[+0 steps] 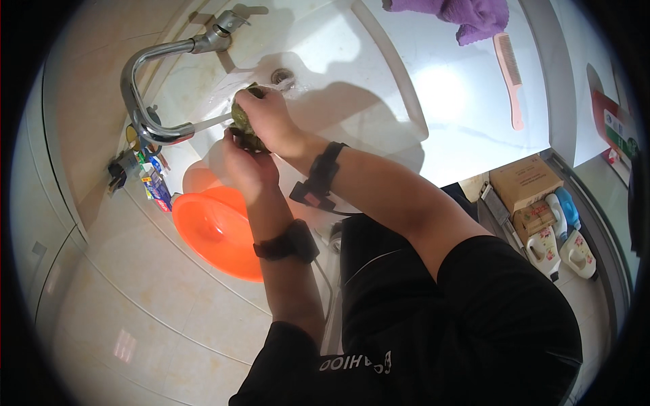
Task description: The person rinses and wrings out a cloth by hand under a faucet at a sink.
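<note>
Over the white sink [325, 47], both hands hold a wet, dark green bundle [242, 122]; I cannot tell whether it is cloth or something leafy. My right hand [269, 118] is closed over its upper side, thumb toward the tap. From below, my left hand [249, 166] cups the lower end with bent fingers. A stream of water runs from the chrome tap [139, 101] onto the bundle and splashes toward the drain [282, 78]. Parts of the bundle are hidden by my fingers.
Orange basins [220, 233] stand below, left of my left forearm. On the white counter lie a purple towel [474, 17] and a pink comb [509, 81]. Small boxes [156, 183] sit at the left; a cardboard box [525, 181] and several bottles [543, 250] stand at the right.
</note>
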`<state>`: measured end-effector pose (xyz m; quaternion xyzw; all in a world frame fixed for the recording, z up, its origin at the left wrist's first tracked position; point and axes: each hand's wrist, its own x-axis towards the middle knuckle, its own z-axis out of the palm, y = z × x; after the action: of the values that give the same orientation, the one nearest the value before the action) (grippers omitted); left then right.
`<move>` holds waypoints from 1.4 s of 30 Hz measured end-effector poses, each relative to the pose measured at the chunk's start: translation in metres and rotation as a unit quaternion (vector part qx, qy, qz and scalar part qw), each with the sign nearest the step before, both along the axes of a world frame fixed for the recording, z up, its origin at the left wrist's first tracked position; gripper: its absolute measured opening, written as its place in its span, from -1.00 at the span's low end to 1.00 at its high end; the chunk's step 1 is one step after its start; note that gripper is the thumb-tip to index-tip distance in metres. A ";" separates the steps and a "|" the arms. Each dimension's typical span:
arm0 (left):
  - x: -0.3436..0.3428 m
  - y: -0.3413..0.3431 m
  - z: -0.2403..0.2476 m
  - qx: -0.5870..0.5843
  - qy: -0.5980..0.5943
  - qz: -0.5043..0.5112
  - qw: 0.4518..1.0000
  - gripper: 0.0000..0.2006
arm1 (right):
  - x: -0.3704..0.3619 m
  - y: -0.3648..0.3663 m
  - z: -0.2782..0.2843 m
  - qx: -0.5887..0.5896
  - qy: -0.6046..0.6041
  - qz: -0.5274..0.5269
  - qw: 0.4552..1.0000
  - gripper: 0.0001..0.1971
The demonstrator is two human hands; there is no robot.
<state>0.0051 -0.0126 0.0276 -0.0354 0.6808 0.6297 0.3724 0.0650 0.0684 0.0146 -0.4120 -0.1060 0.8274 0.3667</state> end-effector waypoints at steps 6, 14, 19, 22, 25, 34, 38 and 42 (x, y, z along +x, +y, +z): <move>0.018 0.017 0.006 0.028 -0.269 0.029 0.962 -0.46 | 0.014 0.005 -0.011 0.134 -0.040 0.075 0.987 -0.75; -0.031 0.010 -0.033 0.155 -0.200 -0.135 0.958 -0.55 | 0.029 0.002 -0.002 0.560 -0.321 0.192 0.739 -0.74; -0.042 0.018 -0.030 0.216 -0.338 -0.099 0.911 -0.57 | 0.030 -0.006 0.008 0.551 -0.418 0.096 0.716 -0.65; -0.028 0.030 -0.036 0.257 -0.389 -0.147 0.872 -0.55 | 0.027 0.002 -0.013 0.551 -0.460 0.007 0.696 -0.53; -0.005 0.040 -0.021 0.201 -0.348 -0.112 0.909 -0.53 | 0.023 0.007 -0.022 0.550 -0.490 0.069 0.673 -0.54; -0.002 0.037 0.003 0.088 -0.147 -0.123 0.977 -0.51 | 0.016 0.015 -0.017 0.635 -0.241 0.144 0.720 -0.66; -0.008 0.034 -0.005 -0.113 0.143 -0.128 0.975 -0.46 | 0.019 0.007 -0.003 0.456 -0.195 0.162 0.853 -0.67; -0.009 0.037 -0.006 -0.170 0.186 -0.246 0.936 -0.44 | 0.016 0.006 -0.008 0.361 -0.203 0.086 0.906 -0.67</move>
<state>-0.0038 0.0239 0.0213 0.1877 0.8225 0.3885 0.3705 0.0814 0.0739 0.0065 -0.4003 -0.5044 0.6593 0.3881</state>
